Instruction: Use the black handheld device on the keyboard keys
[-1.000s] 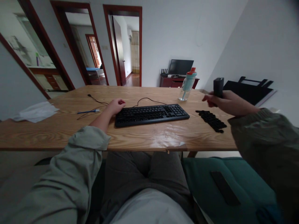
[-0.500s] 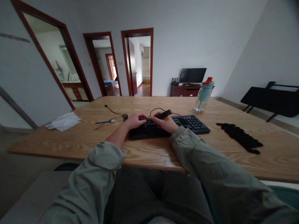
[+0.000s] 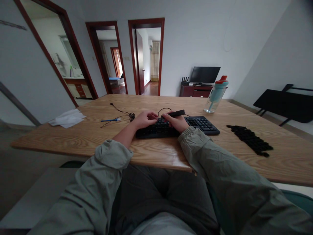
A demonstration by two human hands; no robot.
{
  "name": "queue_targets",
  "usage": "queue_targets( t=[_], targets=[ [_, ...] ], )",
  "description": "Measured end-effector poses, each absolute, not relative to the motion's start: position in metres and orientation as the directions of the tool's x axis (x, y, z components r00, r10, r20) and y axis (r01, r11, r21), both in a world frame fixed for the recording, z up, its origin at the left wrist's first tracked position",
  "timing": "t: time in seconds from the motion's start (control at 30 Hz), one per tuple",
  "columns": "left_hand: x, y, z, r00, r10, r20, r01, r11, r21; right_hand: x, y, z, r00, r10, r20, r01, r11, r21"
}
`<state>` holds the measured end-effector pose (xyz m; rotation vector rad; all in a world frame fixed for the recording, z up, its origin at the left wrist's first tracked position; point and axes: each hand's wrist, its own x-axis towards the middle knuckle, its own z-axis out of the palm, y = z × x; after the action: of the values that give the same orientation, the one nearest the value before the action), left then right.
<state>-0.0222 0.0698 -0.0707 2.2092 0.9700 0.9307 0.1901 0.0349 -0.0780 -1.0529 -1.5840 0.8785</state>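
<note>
A black keyboard [image 3: 156, 132] lies on the wooden table in front of me. My right hand [image 3: 179, 123] is closed around a thick black stick-like handle [image 3: 177, 113], pointing its near end at the keys; the tool's tip is too small to make out. Over the keyboard's left part, my left hand [image 3: 146, 119] has its fingers bent and drawn together close to the right fingertips. Whatever it pinches, if anything, is hidden. To its left are a coiled black cable [image 3: 131, 116] and a small blue-handled brush [image 3: 111, 120].
Black pieces [image 3: 250, 138] lie in a rough block to the right. A clear bottle with a red cap [image 3: 215, 95] stands behind the keyboard's right end. White tissues [image 3: 67, 118] lie at the left. The near edge of the table [image 3: 161, 165] is just above my lap.
The camera has tilted slightly, so the table sits higher in view. The black handle lies flatter in my right hand, and my left hand has shifted a little to the right.
</note>
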Motion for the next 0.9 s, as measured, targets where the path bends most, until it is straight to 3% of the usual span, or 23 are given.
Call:
queue_targets(
  t=[0.33, 0.9],
  targets=[
    [-0.0235, 0.0663, -0.0666, 0.474, 0.784, 0.401, 0.451, -0.608, 0.654, 0.1906, 0.0320, -0.0778, -0.098, 0.937, 0.336, 0.263, 0.350, -0.899],
    [-0.0224, 0.0619, -0.0651, 0.556, 0.722, 0.412, 0.449, -0.678, 0.582, 0.1881, 0.0319, -0.0764, -0.008, 0.945, 0.327, 0.132, 0.325, -0.936]
  ],
)
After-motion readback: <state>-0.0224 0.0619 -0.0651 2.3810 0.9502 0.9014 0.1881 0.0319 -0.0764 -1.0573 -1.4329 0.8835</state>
